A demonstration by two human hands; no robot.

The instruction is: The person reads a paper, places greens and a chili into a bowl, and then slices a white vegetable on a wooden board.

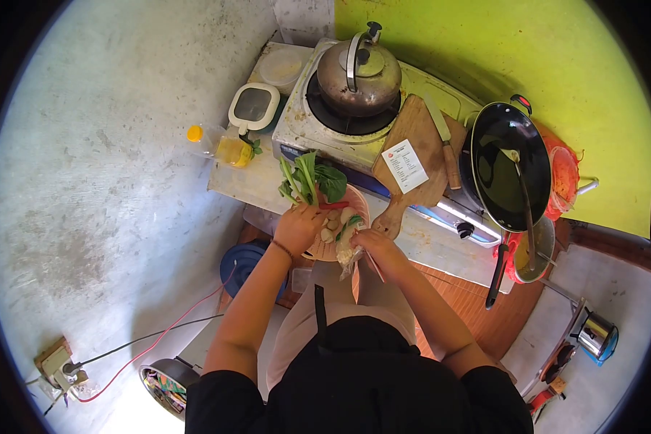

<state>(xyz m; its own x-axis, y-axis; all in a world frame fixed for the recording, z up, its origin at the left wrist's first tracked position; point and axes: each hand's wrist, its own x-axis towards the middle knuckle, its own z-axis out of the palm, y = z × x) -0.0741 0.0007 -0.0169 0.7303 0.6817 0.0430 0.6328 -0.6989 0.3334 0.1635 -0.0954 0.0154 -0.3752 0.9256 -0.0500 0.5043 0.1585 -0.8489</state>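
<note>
Center of frame: pink bowl above the lap, just in front of the counter. Greens stick up at its upper left side, leaves toward the stove. Red chili and pale pieces lie in the bowl.

Left hand: at the bowl's left side, fingers bent by the lower ends of the greens. Can't tell if they close on the stems.

Right hand: at the bowl's lower right, fingers pinched on a clear bag with pale contents. Bag hangs over the near side of the bowl. Thin pinkish strip shows below that hand, can't tell what it is.

Upper center: kettle on the left burner. Right of it, board with a white card and a knife on it, board handle pointing down toward the right hand.

Right of the board: black wok with a ladle in it, wok handle toward the bottom. Pot below right of the wok.

Upper left: bottle with yellow liquid, on its side, orange cap to the left. White-rimmed container just above it.
</note>
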